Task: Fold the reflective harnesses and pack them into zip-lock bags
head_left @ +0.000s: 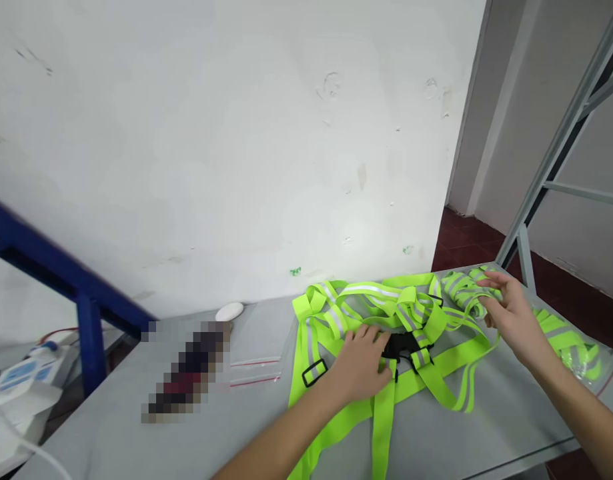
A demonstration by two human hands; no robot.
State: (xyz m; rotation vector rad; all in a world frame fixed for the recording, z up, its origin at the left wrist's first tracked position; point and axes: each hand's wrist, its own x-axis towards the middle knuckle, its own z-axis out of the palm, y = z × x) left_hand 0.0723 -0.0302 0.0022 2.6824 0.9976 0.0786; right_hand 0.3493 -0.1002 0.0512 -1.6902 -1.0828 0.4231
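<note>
A bright yellow-green reflective vest made of straps (pixel 383 417), with silver stripes and black buckles, lies loosely spread on the grey table. My left hand (pixel 363 363) rests on its middle, fingers apart and slightly bent, beside a black plastic piece (pixel 402 345). At the far right end, my right hand (pixel 511 313) has its thumb and fingers around the edge of a gathered reflective strap bundle (pixel 459 288). A thin strap loop hangs below that hand. Part of the vest is hidden under my left hand.
Clear zip bags (pixel 259 347) with red seals and a white oval object (pixel 229 311) lie to the left, near a pixelated item (pixel 189 373). Another bagged reflective bundle (pixel 569 343) is at right. A blue metal frame (pixel 89 333) stands left; a wall borders the back.
</note>
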